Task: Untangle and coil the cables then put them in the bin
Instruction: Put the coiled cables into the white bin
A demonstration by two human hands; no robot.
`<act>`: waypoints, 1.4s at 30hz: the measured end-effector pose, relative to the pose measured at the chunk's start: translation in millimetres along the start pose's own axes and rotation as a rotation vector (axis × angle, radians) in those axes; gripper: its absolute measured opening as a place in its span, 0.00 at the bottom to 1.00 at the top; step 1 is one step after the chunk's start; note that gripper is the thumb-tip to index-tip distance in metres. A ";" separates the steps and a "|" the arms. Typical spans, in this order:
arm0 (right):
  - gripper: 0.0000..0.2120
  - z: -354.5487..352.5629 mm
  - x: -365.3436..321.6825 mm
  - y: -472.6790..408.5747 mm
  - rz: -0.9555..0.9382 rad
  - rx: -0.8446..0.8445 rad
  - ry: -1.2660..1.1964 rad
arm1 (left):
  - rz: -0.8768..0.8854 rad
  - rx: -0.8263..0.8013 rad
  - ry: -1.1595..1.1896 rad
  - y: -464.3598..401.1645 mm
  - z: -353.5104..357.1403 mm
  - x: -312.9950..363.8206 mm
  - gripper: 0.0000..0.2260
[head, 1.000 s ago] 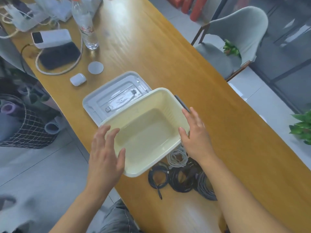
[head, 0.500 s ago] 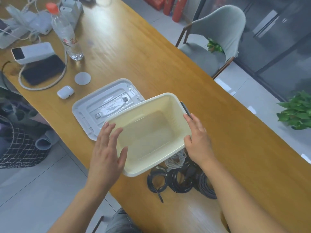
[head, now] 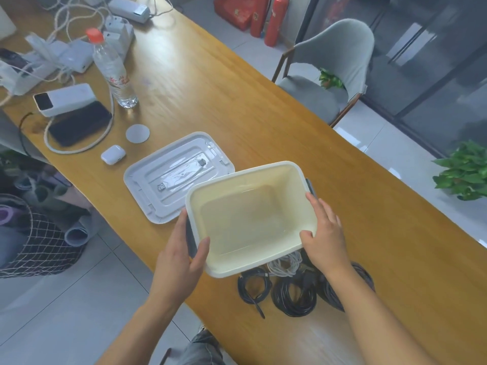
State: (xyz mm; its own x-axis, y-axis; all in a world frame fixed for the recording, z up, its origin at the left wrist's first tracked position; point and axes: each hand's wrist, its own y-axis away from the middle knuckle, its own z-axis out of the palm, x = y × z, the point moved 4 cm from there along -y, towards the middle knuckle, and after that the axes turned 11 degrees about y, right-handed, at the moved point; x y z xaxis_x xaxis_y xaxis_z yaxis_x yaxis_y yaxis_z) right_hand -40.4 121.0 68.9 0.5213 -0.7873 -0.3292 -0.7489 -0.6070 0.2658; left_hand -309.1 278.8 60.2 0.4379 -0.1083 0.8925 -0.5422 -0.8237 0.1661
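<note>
A cream plastic bin [head: 250, 270] with nothing inside is held over the wooden table, above its near edge. My left hand [head: 181, 256] grips its left side, thumb over the rim. My right hand [head: 325, 235] grips the right side, thumb over the rim too. Below the bin lie coiled cables: a black coil [head: 254, 285], a bigger black coil [head: 293, 296], a white coil [head: 286, 264] and a grey coil [head: 332, 293] partly hidden by my right forearm.
The bin's grey lid [head: 174, 177] lies upside down behind the bin. Further left are an earbud case [head: 113, 154], a round disc [head: 137, 133], a phone [head: 79, 123], a power bank [head: 64, 100], a water bottle [head: 114, 72] and chargers. A grey chair [head: 326, 72] stands across the table.
Both hands closed from loose contact onto the bin's sides, thumbs hooking over the rim. The bin has moved slightly away from the lid, toward the cables.
</note>
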 end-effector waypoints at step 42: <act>0.38 -124.4 249.7 155.3 0.541 0.422 -0.548 | 0.479 -0.436 -0.191 0.9 224.4 195.5 0.37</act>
State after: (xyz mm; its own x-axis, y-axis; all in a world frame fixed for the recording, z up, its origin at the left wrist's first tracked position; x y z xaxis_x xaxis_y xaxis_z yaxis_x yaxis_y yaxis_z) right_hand 24.4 -183.2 140.7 -0.1375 -0.7270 -0.6727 -0.9818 0.0101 0.1897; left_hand -63.0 132.0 140.6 0.1746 -0.5348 0.8267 -0.9303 -0.3647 -0.0394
